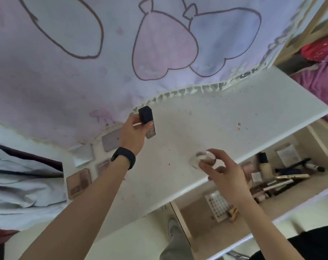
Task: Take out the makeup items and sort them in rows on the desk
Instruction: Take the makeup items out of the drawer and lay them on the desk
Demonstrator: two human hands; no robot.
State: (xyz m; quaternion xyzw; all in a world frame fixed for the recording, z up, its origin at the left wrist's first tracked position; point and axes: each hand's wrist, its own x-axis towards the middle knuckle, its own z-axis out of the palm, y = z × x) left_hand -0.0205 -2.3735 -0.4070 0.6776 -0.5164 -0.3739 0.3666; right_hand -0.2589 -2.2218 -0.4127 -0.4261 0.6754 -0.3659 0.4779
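Bottle [145,116], brown with black cap, pinched by left hand [133,135], pointing 11 o'clock; right hand [227,175] at 4 o'clock grips clear round jar [204,156]

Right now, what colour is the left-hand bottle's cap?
Black; the cap shows best in head view.

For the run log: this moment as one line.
left hand: grips black-capped bottle | right hand: holds round jar | palettes on desk | drawer open
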